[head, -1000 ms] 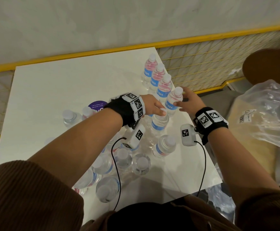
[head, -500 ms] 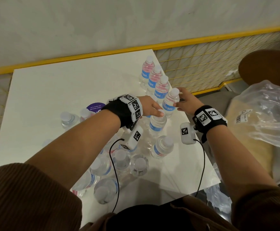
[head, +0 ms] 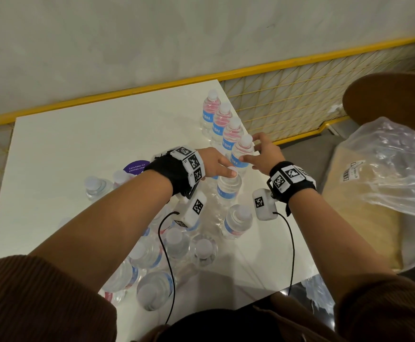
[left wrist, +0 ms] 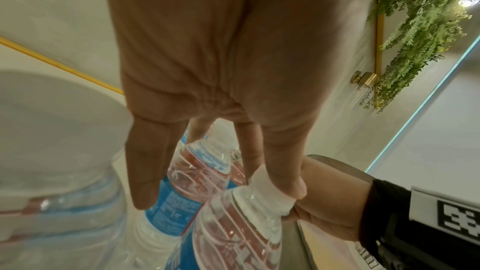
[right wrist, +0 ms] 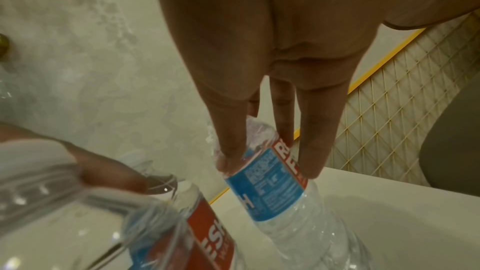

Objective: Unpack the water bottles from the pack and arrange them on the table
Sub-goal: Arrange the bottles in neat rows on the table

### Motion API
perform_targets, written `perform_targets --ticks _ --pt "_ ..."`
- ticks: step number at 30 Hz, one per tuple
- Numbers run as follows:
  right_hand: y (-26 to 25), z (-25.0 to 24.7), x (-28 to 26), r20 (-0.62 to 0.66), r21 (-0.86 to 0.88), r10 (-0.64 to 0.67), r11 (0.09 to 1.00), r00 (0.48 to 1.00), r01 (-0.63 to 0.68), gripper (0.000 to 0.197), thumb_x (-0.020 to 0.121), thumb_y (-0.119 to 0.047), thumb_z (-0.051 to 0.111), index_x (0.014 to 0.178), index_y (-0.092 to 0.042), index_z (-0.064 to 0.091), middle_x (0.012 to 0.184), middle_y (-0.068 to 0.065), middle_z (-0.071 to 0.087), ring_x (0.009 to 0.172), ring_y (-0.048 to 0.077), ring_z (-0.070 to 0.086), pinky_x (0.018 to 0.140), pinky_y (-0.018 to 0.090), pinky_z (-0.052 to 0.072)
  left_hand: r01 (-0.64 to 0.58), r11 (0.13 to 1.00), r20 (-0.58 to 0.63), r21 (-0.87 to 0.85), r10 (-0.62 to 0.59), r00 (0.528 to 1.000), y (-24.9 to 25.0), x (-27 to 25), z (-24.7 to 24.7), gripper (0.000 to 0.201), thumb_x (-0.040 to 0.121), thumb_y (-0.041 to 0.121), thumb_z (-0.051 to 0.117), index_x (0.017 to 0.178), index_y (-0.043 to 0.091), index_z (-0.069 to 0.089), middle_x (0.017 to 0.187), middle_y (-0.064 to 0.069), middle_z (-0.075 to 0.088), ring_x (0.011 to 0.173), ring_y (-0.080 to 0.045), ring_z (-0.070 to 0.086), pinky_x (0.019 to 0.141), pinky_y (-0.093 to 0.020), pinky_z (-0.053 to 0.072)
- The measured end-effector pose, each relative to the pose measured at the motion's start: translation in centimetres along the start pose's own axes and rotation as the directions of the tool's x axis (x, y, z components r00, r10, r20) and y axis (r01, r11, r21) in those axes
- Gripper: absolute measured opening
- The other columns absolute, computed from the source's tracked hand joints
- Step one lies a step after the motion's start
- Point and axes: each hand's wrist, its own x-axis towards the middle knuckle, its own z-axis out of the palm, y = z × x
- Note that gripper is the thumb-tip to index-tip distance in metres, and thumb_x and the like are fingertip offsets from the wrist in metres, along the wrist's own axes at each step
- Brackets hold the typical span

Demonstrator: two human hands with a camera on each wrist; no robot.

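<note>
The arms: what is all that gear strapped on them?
Each wrist wears a black band: left wrist band, right wrist band. White blocks printed with black square codes sit on them. A small white camera box hangs beneath each, trailing a thin black cable. Brown ribbed sleeves are pushed up.

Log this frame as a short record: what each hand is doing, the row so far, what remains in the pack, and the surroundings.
left hand: pinches the cap of a bottle at the near end of the row
right hand: fingers around the fourth bottle, at its label
row: four bottles upright along the table's right edge
pack: bottles clustered in clear wrap near the front edge
table: white
beside table: plastic bag
</note>
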Motion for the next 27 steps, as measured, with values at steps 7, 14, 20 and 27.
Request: perform_targets --ticks 7,14,20,27 --pt "0.1 -0.2 -0.1 -0.017 -0.028 0.016 0.999 1.0 -0.017 0.06 0.076 -0.021 0.077 0.124 -0.02 0.042 0.114 0.01 0.06 0.099 0.028 0.06 0.083 0.047 0.055 0.019 1.0 -0.004 -0.023 -0.019 1.0 0.0 -0.3 0.1 0.04 0.085 0.05 0.06 0.122 0.035 0.061 0.111 0.004 0.053 0.091 -0.015 0.052 0.061 -0.019 0.045" --pt "-0.2 -0.5 -0.9 -0.004 -0.116 0.019 0.993 1.0 -0.019 0.067 0.077 -0.026 0.076 0.132 -0.016 0.039 0.127 0.011 0.055 0.114 0.026 0.054 0.083 0.03 0.043 0.033 0.997 0.043 0.071 -0.036 0.998 0.9 -0.7 -0.4 0.047 0.09 0.048 0.053 0.133 0.029 0.052 0.137 0.002 0.051 0.112 -0.016 0.052 0.093 -0.025 0.042" --pt "1.6 -1.6 -5.6 0.047 -0.087 -0.016 0.996 0.999 0.02 0.032 0.078 -0.035 0.074 0.098 -0.02 0.055 0.102 -0.001 0.059 0.086 0.015 0.055 0.072 0.028 0.042 -0.023 0.994 -0.103 0.106 0.034 0.994 1.4 -0.8 -1.8 0.057 0.092 0.041 0.055 0.144 0.027 0.036 0.154 -0.001 0.029 0.142 -0.021 0.028 0.115 -0.032 0.022" --pt "2.6 0.0 -12.1 0.432 0.067 -0.119 0.993 0.894 0.099 0.043 0.07 -0.039 0.08 0.104 -0.036 0.053 0.117 -0.005 0.055 0.103 0.013 0.057 0.088 0.02 0.046 0.052 0.945 -0.048 0.324 -0.039 0.998 2.7 -0.7 0.3 0.061 0.078 0.042 0.071 0.134 0.036 0.047 0.155 -0.012 0.008 0.138 -0.031 0.032 0.113 -0.037 0.031"
